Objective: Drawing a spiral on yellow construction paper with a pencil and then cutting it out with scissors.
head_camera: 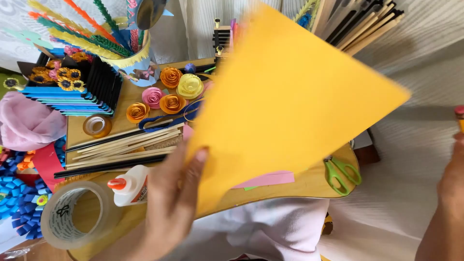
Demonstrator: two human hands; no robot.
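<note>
While pinched by left hand (169,203): smooth orange sheet (290,101)

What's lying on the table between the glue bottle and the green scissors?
In the head view, the pink paper strip lies between the glue bottle and green scissors, and the left hand holds the yellow sheet above that stretch.

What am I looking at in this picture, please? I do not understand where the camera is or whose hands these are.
There is no machine here. The camera sits on a person's head and looks down at their own two bare hands over a small wooden craft table.

The left hand holds up a large sheet of orange-yellow paper, thumb on the front. The right hand is only partly visible at the edge; something sits near its fingertips, too cut off to name.

On the table lie rolled paper flowers, a bundle of thin wooden sticks, a white glue bottle, a big roll of clear tape and green-handled scissors.
</note>
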